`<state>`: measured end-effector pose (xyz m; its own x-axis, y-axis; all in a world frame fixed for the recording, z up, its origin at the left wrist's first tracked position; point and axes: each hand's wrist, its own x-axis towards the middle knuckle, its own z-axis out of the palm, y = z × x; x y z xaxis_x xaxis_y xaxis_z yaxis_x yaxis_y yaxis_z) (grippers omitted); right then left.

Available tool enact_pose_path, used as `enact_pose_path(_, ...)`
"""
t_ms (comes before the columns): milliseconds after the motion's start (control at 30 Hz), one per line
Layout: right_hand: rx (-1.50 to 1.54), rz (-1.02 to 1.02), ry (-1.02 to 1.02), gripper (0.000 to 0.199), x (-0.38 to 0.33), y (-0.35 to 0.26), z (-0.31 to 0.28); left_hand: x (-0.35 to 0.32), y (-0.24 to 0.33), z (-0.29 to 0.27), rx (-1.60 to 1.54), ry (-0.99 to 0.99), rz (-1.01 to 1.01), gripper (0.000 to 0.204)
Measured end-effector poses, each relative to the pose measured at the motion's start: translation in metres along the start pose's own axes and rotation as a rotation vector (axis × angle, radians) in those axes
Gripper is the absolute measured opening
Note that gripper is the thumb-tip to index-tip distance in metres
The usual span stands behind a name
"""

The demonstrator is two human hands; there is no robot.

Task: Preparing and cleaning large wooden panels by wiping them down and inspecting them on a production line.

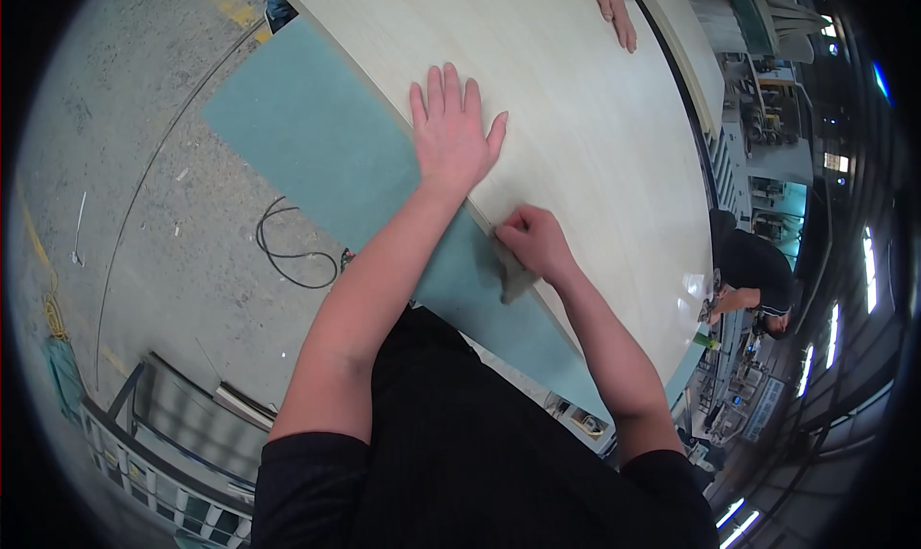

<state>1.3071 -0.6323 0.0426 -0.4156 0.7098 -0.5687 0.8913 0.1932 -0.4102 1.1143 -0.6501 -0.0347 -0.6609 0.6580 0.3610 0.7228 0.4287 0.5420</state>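
A large pale wood-grain panel point(576, 156) lies across a green-topped table point(297, 117). My left hand point(449, 132) rests flat on the panel near its edge, fingers spread. To its right, my right hand point(539, 242) is closed on a grey-brown cloth point(515, 279) at the panel's near edge. Part of the cloth hangs down over that edge, above the green top. The fingers hide the rest of it.
Another person's hand point(619, 10) lies on the panel's far side. Farther right, a person in dark clothes point(753, 271) bends by machinery. A black cable point(288, 256) loops on the concrete floor at left. A metal rack point(163, 463) stands at lower left.
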Motion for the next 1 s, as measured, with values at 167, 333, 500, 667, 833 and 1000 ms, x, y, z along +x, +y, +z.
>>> enact_pose_path(167,0.006,-0.050,0.009,0.027,0.026,-0.028,0.011,-0.002,-0.006,0.002,-0.005,-0.025,-0.017,0.068)
enact_pose_path(333,-0.041,-0.021,-0.012,0.023,-0.009,0.026,0.006,-0.004,-0.006,-0.004,-0.018,-0.056,-0.023,0.068)
enact_pose_path(500,0.054,-0.035,0.004,0.017,0.008,-0.004,0.013,-0.002,-0.008,-0.009,-0.025,-0.075,-0.026,0.069)
enact_pose_path(667,0.156,-0.161,0.019,0.020,0.045,-0.044,0.021,0.010,-0.009,-0.018,-0.005,0.009,0.015,0.063)
enact_pose_path(833,-0.023,-0.088,0.026,0.022,0.013,-0.019,0.017,0.059,-0.082,-0.042,-0.089,-0.162,0.064,0.046)
enact_pose_path(1000,0.066,-0.043,0.017,0.018,-0.005,0.002,0.012,0.071,-0.096,-0.038,-0.095,0.067,0.095,0.049)
